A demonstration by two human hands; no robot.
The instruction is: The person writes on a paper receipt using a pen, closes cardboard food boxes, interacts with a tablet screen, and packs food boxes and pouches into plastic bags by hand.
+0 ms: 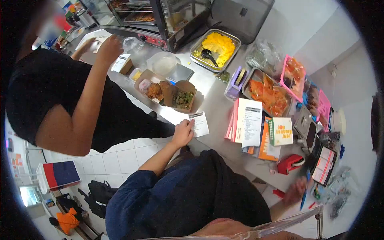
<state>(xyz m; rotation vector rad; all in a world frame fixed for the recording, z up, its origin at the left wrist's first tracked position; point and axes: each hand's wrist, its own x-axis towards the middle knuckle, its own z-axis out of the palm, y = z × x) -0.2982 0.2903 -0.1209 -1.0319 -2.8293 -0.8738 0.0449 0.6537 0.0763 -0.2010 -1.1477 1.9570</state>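
My left hand (183, 133) is at the counter's near edge, its fingers curled against a white printed slip of paper (201, 125). Just beyond that slip stands an open cardboard meal box (184, 85) with fried chicken (155, 91), a wrapped pinkish-white portion and chopped greens (183, 99). Over on the right, my right hand (295, 189) is closed around a blue pen (304, 197) and slightly blurred. Near it are a red tape dispenser (289, 164) and a dark-framed tablet (323, 166) with a lit screen.
A co-worker in black (52, 96) stands at left, arms over the counter. A steel tray of yellow rice (218, 44) sits behind, below a glass food warmer (168, 24). Stacked papers and boxes (248, 120), a tray of wrapped orange food (266, 94) and pink baskets (294, 76) fill the right.
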